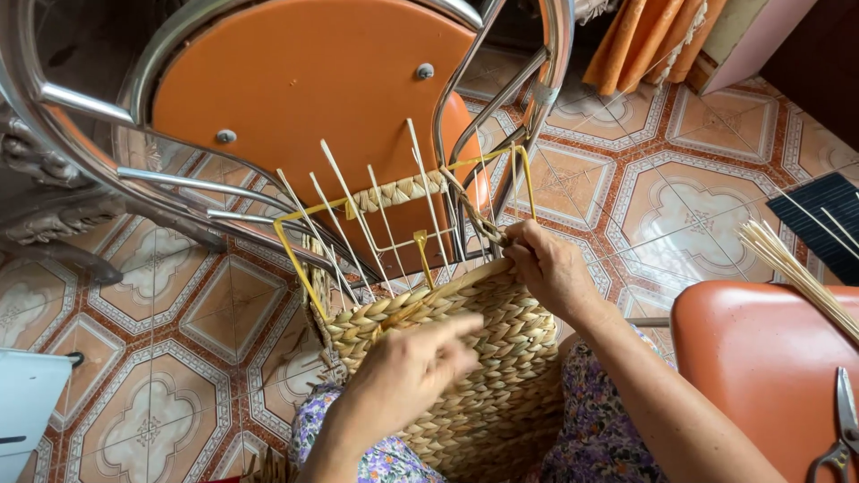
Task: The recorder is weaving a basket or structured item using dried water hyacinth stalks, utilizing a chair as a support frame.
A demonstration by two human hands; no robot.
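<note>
Straw-coloured woven basket (pixel 465 358) on my lap, half built, yellow wire frame (pixel 295 259) and pale upright stakes (pixel 353 215) rising from rim. My left hand (pixel 407 371) rests on basket's woven side, grip loose, fingers spread, holding nothing. My right hand (pixel 546 264) at rim, grip pinched shut on twisted fibre strand (pixel 470 210). Upturned orange chair (pixel 313 80) behind. Orange stool (pixel 761 358) at right, bundle of sticks (pixel 792 268) and scissors (pixel 841 429) on it.

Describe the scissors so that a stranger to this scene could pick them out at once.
Start at the orange stool seat on the right. At its lower right edge lie the scissors, metal, with looped handles. The pale sticks above them are thin and straw-coloured.
</note>
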